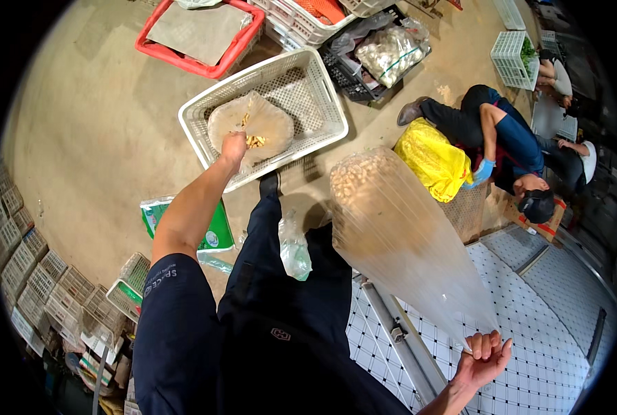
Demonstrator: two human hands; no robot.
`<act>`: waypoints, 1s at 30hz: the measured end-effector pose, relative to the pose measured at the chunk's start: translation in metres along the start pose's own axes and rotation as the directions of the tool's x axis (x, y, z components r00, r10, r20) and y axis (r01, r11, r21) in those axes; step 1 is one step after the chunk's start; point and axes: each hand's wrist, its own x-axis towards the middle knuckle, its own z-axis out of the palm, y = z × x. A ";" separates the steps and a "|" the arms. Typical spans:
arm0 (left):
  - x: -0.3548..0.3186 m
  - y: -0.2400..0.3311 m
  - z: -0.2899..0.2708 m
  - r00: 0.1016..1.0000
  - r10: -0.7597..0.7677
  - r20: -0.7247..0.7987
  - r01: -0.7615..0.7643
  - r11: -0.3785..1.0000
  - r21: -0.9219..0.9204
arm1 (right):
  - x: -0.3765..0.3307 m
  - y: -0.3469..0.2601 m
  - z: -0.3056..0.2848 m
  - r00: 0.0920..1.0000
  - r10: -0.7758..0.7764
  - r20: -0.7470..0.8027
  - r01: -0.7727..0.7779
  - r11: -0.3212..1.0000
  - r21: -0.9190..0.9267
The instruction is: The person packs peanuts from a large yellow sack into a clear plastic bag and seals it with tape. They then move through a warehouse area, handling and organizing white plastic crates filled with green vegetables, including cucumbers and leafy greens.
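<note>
My left hand (234, 149) is closed at the top of a cloudy plastic bag (270, 124), its fingers partly hidden. Small yellowish-brown pieces show at the bag's top, beside that hand. This bag lies in a white perforated plastic crate (333, 114) on the floor. On the other side, my right hand (485, 356) grips the gathered end of a long clear plastic bag (412, 221). Small pale brown lumps, too indistinct to name, fill its far end, while its near part is stretched thin toward my fist.
A person (516, 138) with a blue glove crouches at right, beside a yellow bag (433, 159). A red-rimmed crate (212, 66) and a black crate (353, 79) stand beyond the white one. Green packaging (215, 232) lies by my legs; stacked crates (39, 270) are at far left.
</note>
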 end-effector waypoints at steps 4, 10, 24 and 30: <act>-0.028 0.032 0.004 1.000 0.007 0.019 -0.009 0.997 0.071 | -0.017 -0.021 0.000 0.997 0.031 0.075 -0.031 1.000 -0.001; -0.108 0.095 -0.025 0.994 0.109 -0.017 -0.109 0.994 -0.025 | 0.013 -0.028 0.035 0.940 0.096 0.327 -0.108 0.994 0.020; -0.292 0.163 -0.118 0.826 0.415 -0.381 -0.441 0.897 0.022 | 0.026 -0.050 0.146 0.344 0.143 0.928 -0.198 0.977 -0.077; -0.346 0.146 -0.182 0.782 0.377 -0.496 -0.441 0.897 -0.015 | 0.007 -0.029 0.201 0.175 0.214 0.961 -0.296 0.943 -0.156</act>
